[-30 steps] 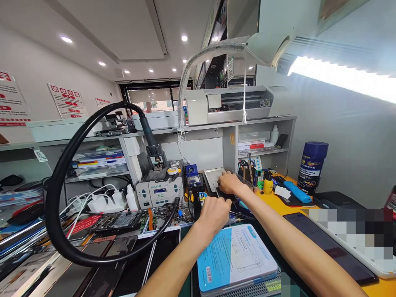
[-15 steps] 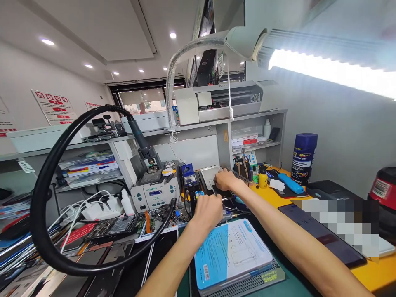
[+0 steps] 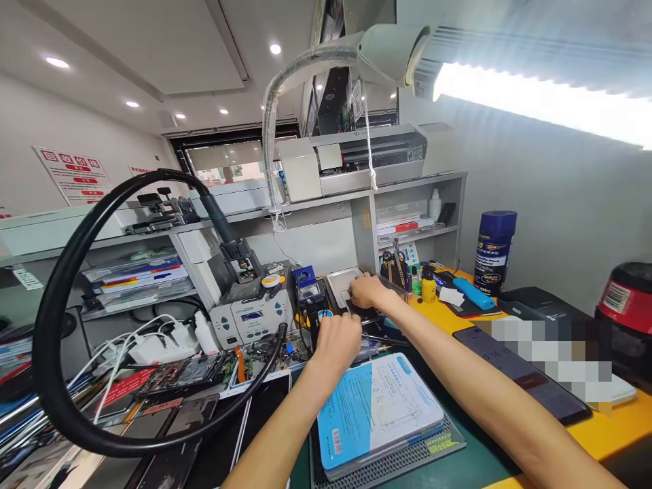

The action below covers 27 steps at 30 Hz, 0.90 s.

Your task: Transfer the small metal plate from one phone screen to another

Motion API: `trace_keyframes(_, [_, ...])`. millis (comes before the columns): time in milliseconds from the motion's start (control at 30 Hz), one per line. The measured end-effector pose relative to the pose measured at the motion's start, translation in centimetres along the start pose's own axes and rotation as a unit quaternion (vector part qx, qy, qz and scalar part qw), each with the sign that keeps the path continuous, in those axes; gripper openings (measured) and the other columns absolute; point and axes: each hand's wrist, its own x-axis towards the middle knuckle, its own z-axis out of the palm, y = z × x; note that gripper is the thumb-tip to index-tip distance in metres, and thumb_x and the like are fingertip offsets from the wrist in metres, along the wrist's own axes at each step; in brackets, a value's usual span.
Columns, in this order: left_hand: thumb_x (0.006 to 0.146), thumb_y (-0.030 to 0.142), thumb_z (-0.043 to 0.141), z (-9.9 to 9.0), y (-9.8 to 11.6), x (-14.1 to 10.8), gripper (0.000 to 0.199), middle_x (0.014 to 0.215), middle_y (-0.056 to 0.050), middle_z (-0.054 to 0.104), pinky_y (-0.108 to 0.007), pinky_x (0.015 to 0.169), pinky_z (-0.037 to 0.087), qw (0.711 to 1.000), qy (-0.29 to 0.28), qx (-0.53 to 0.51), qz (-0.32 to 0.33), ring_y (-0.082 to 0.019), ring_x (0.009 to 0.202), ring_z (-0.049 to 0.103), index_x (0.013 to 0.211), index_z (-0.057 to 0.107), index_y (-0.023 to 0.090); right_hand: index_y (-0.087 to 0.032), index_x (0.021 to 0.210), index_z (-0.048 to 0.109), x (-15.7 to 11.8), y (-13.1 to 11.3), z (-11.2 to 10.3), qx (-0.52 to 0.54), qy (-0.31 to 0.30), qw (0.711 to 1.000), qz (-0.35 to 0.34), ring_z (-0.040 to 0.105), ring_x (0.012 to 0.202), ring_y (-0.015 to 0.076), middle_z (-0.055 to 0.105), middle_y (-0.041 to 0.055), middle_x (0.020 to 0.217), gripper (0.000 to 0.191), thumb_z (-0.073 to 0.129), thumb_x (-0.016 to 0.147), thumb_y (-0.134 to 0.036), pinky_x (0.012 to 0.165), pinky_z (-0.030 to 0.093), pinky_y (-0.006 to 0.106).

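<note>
My left hand (image 3: 339,343) is curled closed just beyond the blue-and-white flat box (image 3: 381,411). Its fingertips face away, and whatever they grip is hidden. Farther back, my right hand (image 3: 367,292) reaches over a shallow silver tray (image 3: 339,280), its fingers bent down and drawn together at the tray's near side. I cannot make out what lies between those fingers. Slim tools (image 3: 374,351) lie between the left wrist and the box. The box rests on a grey perforated mat (image 3: 438,441) on a green work surface.
A rework station (image 3: 252,319) stands left, its thick black hose (image 3: 45,326) looping across the near left. Phone parts (image 3: 191,377) and white chargers (image 3: 157,346) crowd that side. On the right are a dark phone (image 3: 524,373), a spray can (image 3: 495,251) and a yellow bottle (image 3: 428,288). A bright lamp (image 3: 530,95) hangs above.
The whole view has shifted slightly, so the scene sits a little further left and higher. Both hands stay near the same spots, the right one still at the tray.
</note>
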Motion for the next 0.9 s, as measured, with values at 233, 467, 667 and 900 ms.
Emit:
trace_keyframes(233, [0.096,0.031,0.064,0.5,0.8,0.4,0.025,0.113,-0.008,0.068,-0.039,0.080,0.060,0.998,0.030,0.047,0.030,-0.021,0.097,0.068,0.115,0.065,0.014,-0.016,0.128,0.062,0.3,0.0,0.3,0.004,-0.003,1.000,0.000,0.062,0.118,0.0281,0.062,0.0119,0.134,0.036,0.064,0.098,-0.034,0.098,0.052,0.051])
trace_keyframes(467, [0.096,0.030,0.065,1.0,1.0,1.6,0.025,0.113,-0.008,0.068,-0.039,0.081,0.060,0.993,0.030,0.087,0.073,-0.021,0.098,0.068,0.114,0.066,0.014,-0.016,0.128,0.062,0.1,0.1,-0.1,0.020,-0.007,1.000,-0.003,0.063,0.117,0.0278,0.062,0.0120,0.133,0.035,0.065,0.097,-0.034,0.098,0.053,0.051])
trace_keyframes(667, [0.096,0.033,0.065,1.4,0.8,1.8,0.030,0.116,-0.009,0.068,-0.040,0.082,0.060,0.990,0.025,0.101,0.098,-0.021,0.098,0.068,0.120,0.064,0.014,-0.017,0.130,0.062,0.3,0.2,0.0,0.034,-0.012,0.999,-0.001,0.062,0.118,0.0283,0.061,0.0120,0.135,0.037,0.065,0.097,-0.034,0.098,0.053,0.052])
trace_keyframes(900, [0.096,0.030,0.065,1.5,0.5,1.6,0.020,0.105,-0.007,0.070,-0.038,0.080,0.060,0.985,0.018,0.136,0.100,-0.020,0.094,0.069,0.107,0.067,0.013,-0.017,0.129,0.062,0.5,0.2,0.1,0.052,-0.009,0.999,0.001,0.062,0.119,0.0288,0.061,0.0118,0.135,0.037,0.065,0.097,-0.034,0.100,0.051,0.053])
